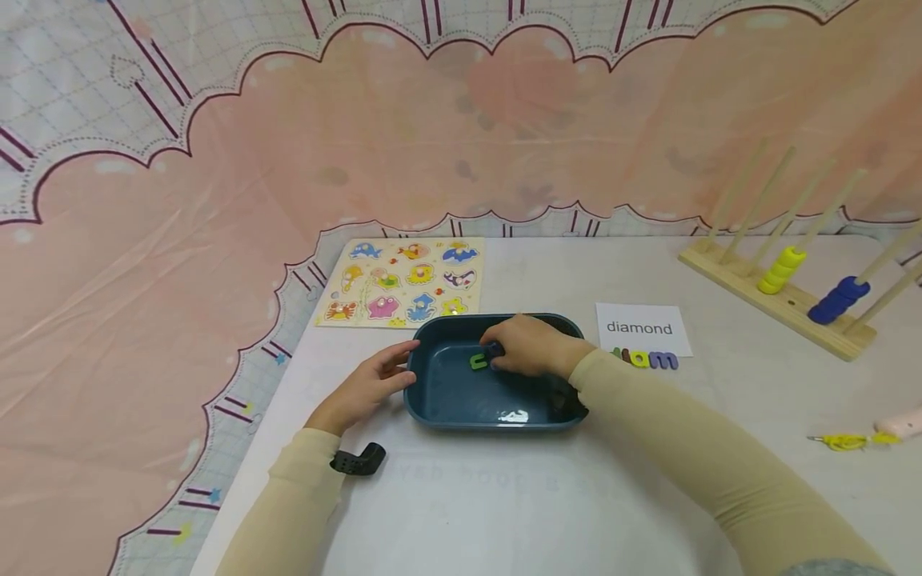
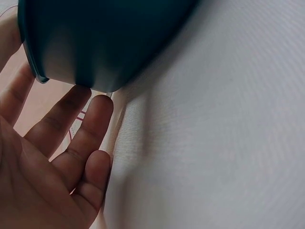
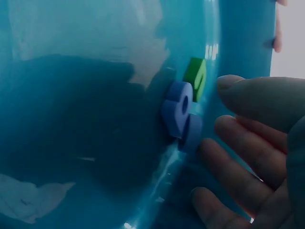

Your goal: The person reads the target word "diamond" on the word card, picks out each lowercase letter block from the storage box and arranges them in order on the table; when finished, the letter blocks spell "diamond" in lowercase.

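A deep blue-green plastic tray [image 1: 461,420] stands on the white table. My left hand [image 1: 367,388] is at its left end, fingers loosely extended with tips at the rim; the left wrist view shows fingers [image 2: 97,117] against the outer wall. Inside the tray is my right hand [image 1: 533,344], reaching down to a few toy letters. A green letter [image 3: 195,78] lies beside two blue-purple letters [image 3: 177,109]. Around them, the right thumb and fingers [image 3: 252,148] are spread, with none visibly pinched. One fingertip is very near the lower blue letter; contact is unclear.
Right of the tray, a white card [image 1: 641,328] reads "diamond". Below it runs a row of colored letters [image 1: 651,360], partly behind the right sleeve. A sea-animal puzzle board [image 1: 403,284] lies behind the tray. A wooden peg stand [image 1: 778,300] and a yellow-tipped item [image 1: 846,442] are further right.
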A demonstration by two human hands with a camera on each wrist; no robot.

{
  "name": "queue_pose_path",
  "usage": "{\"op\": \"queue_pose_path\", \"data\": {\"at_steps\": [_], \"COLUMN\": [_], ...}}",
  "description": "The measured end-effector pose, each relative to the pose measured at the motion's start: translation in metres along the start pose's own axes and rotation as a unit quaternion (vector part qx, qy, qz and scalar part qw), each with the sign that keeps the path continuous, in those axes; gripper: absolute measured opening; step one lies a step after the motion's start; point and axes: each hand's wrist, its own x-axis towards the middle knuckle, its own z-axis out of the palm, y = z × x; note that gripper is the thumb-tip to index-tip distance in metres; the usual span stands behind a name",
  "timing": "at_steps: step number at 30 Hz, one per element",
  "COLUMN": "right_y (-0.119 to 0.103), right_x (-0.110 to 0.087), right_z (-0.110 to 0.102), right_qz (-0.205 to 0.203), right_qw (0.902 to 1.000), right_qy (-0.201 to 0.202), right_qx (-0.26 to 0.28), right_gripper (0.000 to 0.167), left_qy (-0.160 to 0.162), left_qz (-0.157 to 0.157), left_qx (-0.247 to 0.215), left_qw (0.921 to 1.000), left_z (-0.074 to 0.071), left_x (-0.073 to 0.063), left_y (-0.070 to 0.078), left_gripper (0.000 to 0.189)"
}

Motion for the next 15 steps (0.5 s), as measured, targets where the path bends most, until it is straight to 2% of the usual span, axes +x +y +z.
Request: {"op": "queue_pose_path", "data": {"at_steps": [4,15], "right_y": [0.0015,0.0014], "right_x": [0.0001,0.0009], "right_z": [0.0042,0.0066], "right_qz": [0.007,-0.010], "right_qw": [1.0000,0.9995], "right_qy": [-0.004,-0.006], "right_qx": [0.002,0.029], "right_gripper": [0.036,0.034], "left_qy": [-0.002,-0.001], "left_qz": [0.000,0.002], "left_qx": [0.000,-0.003], "left_qw": [1.0000,1.0000], "left_z": [0.0006,0.0003], "left_x": [-0.0003,-0.0006], "left_y": [0.0012,0.0017], "left_gripper": [0.062,0.061]}}
